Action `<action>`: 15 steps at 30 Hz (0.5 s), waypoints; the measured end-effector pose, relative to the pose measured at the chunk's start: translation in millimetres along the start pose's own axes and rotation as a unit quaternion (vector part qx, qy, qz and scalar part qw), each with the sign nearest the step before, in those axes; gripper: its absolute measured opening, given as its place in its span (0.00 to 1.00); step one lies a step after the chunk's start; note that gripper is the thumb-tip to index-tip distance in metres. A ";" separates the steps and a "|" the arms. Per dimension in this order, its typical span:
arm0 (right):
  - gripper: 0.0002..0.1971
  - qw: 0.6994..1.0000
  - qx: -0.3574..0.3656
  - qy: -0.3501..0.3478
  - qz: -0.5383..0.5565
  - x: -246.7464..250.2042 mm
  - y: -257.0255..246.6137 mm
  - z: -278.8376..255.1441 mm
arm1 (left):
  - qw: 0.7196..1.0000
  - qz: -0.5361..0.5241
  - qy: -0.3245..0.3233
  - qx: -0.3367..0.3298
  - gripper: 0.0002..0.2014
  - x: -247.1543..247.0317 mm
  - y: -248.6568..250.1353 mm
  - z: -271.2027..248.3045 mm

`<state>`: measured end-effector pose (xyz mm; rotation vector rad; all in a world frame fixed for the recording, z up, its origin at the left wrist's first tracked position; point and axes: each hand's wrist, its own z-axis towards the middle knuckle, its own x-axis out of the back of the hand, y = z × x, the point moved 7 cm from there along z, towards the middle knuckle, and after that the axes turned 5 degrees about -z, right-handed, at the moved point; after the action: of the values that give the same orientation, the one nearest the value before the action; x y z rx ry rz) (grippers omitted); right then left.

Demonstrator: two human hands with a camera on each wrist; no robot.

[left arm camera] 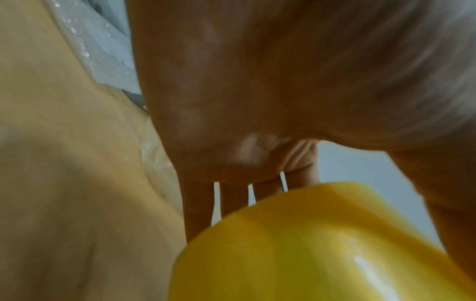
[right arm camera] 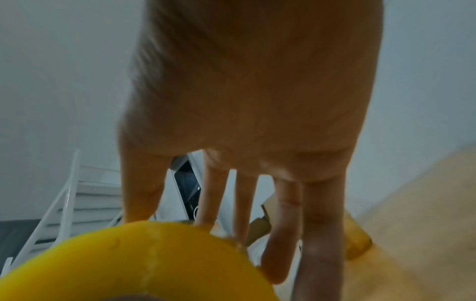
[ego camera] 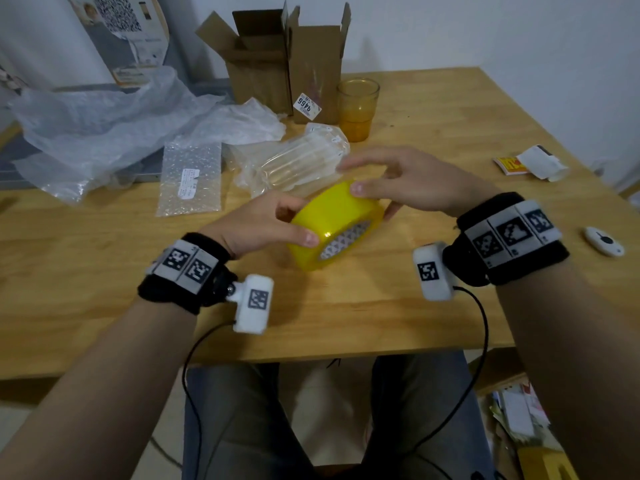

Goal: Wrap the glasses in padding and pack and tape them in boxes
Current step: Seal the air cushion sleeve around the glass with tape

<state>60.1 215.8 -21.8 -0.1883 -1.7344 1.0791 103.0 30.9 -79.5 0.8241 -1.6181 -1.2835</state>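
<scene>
- The roll of yellow tape (ego camera: 335, 226) is held up just over the desk (ego camera: 346, 317), between both hands.
- The left hand (ego camera: 258, 227) grips the left side of the roll, thumb at the front and fingers (left arm camera: 233, 200) curled behind.
- The right hand (ego camera: 408, 183) rests its thumb on top of the roll. Its fingers (right arm camera: 279, 234) are spread and reach past the far edge, one tip on the right side.
- The right wrist view shows a thin line across the tape. It may be the loose end, but I cannot tell for sure.
- Just past the fingers lies an air-pillow sleeve (ego camera: 294, 161) on its side. It may have a glass inside, but I cannot tell.
- Farther past the fingers stands 1 orange glass (ego camera: 357, 109), bare and not wrapped.
- Beside that glass stand 2 open boxes (ego camera: 287, 64) with flaps up.
- To the left of the fingers lie a flat bubble-wrap bag (ego camera: 189, 178) and loose plastic sheets (ego camera: 90, 123).
- The step looks like getting the tape ready: finding the end.
- Next, I think a nail must pick up the end and peel it, while the left hand keeps the roll from turning.
</scene>
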 end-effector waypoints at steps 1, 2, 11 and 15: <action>0.14 0.999 -0.014 -0.030 0.009 -6.5 1.8 2.2 | 1.000 -0.002 0.005 0.003 0.20 7.1 0.9 1.2; 0.13 0.998 -0.031 -0.047 0.018 -11.4 3.7 3.9 | 1.000 -0.003 0.020 0.007 0.23 13.4 2.7 2.4; 0.06 0.970 -0.184 -0.043 0.156 -33.1 23.0 -0.4 | 0.980 0.140 0.123 -0.063 0.28 2.8 36.6 4.3; 0.06 0.960 -0.201 -0.056 0.189 -36.7 16.9 -5.0 | 0.986 0.067 0.130 -0.075 0.29 -9.0 36.5 8.1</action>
<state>74.7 207.2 -58.8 -0.7505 -2.0605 1.0036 100.0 50.9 -46.8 0.7444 -1.3302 -1.1365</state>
